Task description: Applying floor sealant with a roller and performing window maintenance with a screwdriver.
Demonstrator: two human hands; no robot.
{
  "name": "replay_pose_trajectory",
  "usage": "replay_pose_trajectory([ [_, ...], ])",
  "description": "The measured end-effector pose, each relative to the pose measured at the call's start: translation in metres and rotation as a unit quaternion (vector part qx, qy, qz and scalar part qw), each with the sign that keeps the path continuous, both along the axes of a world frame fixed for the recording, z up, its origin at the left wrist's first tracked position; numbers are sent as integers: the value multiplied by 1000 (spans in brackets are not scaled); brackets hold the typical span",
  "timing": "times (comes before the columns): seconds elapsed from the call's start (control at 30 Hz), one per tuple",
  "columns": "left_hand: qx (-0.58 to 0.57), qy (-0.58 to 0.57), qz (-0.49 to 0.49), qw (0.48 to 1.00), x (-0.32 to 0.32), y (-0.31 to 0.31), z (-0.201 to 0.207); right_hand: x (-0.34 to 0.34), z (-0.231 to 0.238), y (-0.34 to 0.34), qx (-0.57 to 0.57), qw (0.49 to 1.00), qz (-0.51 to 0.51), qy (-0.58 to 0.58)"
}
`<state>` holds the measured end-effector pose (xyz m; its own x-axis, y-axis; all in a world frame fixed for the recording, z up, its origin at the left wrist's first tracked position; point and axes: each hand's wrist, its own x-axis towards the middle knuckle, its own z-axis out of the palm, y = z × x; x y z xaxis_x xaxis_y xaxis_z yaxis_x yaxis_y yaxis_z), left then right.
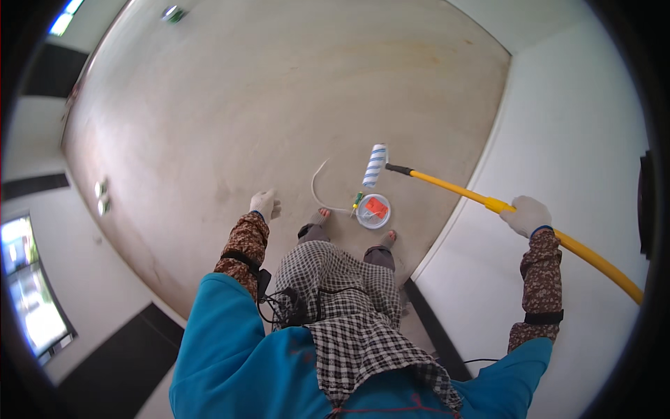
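My right hand, in a white knit glove, is wrapped round the yellow pole of a paint roller. The pole runs from the right edge to a dark grip and ends in a roller sleeve, white with blue stripes, held out in front of me. My left hand, gloved alike, hangs empty at the left with its fingers loosely bent and slightly apart. Between my feet and the roller lies a round white lid bearing an orange-red packet. A small green and yellow item rests at its edge.
A pale strip curls over the beige floor beside the lid. A white wall rises close on the right, with a dark band low down. Shiny objects stand near the left wall, another at the far left.
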<state>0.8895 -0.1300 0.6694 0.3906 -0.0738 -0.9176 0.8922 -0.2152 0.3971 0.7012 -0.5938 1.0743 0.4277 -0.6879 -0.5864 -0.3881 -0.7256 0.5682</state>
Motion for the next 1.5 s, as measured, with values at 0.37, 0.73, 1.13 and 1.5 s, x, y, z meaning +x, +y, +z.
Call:
replay_pose_trajectory([
  [0.37,41,53,-48,997,-76,21,-131,66,-225,-60,22,998,34,43],
  [0.73,53,-23,-149,987,-92,-1,-254,88,-289,6,-20,944,325,-52],
  [1.13,157,-98,-397,899,-122,-152,-522,-1,-829,55,365,907,209,-40],
  [1.5,142,-172,-436,872,-91,-292,-700,2,-1068,27,178,971,51,-154],
])
